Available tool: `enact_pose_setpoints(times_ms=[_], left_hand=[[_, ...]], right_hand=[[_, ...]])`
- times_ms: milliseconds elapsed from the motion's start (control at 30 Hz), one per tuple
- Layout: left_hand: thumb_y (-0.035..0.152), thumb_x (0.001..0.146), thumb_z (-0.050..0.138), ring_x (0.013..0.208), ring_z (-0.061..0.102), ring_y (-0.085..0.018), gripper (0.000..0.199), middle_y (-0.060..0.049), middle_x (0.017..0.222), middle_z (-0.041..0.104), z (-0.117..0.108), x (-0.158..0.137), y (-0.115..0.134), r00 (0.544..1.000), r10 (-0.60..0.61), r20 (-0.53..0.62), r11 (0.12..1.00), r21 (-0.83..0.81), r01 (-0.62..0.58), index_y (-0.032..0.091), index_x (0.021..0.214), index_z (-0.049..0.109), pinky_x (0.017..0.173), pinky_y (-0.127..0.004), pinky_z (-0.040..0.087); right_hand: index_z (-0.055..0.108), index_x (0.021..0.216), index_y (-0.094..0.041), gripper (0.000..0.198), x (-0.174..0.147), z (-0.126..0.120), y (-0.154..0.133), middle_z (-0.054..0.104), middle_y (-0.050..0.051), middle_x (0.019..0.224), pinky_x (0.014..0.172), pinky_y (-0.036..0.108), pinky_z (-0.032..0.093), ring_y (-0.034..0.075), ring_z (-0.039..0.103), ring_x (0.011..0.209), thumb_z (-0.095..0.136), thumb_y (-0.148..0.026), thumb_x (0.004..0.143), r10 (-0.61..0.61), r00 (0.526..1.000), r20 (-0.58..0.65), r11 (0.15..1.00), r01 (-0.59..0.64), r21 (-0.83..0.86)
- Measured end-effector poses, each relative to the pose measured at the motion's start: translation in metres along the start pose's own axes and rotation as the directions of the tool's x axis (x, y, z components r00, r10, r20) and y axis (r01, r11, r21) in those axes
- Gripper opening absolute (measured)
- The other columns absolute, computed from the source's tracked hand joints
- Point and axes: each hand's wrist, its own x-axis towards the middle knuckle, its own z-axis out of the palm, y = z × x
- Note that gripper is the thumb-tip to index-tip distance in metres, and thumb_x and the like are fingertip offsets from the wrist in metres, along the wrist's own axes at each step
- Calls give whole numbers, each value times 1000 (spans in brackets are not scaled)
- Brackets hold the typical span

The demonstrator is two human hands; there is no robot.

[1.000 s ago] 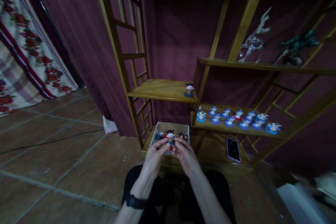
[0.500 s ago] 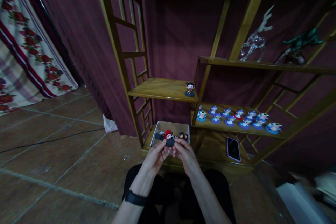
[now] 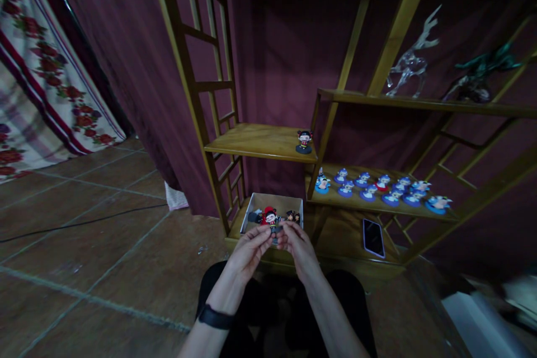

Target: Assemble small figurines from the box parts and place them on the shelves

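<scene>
A small doll figurine with black hair and a dark round base is pinched between both hands, roughly upright. My left hand grips its base from the left, fingers closed. From the other side, my right hand holds the base, its fingers closed too. Just behind the hands stands an open white box with several more figurines in it; the hands hide part of its front. A similar doll figurine stands at the right end of the upper wooden shelf.
Several blue and purple figurines stand in rows on the right shelf. Below them lies a phone. Higher up are a clear deer ornament and a dark green ornament. A wooden lattice post rises at the left.
The figurine in my hands has tipped up, so its face and body now show where mainly the dark base showed before. Both hands have hardly moved.
</scene>
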Motion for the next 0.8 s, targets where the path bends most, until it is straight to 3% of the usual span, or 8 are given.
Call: enact_pose_setpoints(times_ms=[267, 800], left_hand=[[12, 55, 77, 73, 63, -13, 30, -6, 79, 70, 5, -5, -3, 987, 158, 4, 980, 120, -157, 12, 83, 68, 72, -23, 47], [10, 57, 75, 65, 61, -10, 20, -3, 73, 69, 3, 0, -2, 994, 103, -28, 994, 29, -102, 12, 76, 69, 69, -21, 48]], right_hand=[[63, 85, -22, 28, -1, -3, 2, 62, -1, 70, 57, 26, 46, 14, 56, 64, 67, -43, 66, -49, 999, -19, 994, 47, -101], [60, 95, -23, 28, 2, -2, 5, 60, 2, 85, 57, 24, 46, 14, 55, 70, 63, -35, 71, -205, 978, 19, 948, 204, -244]])
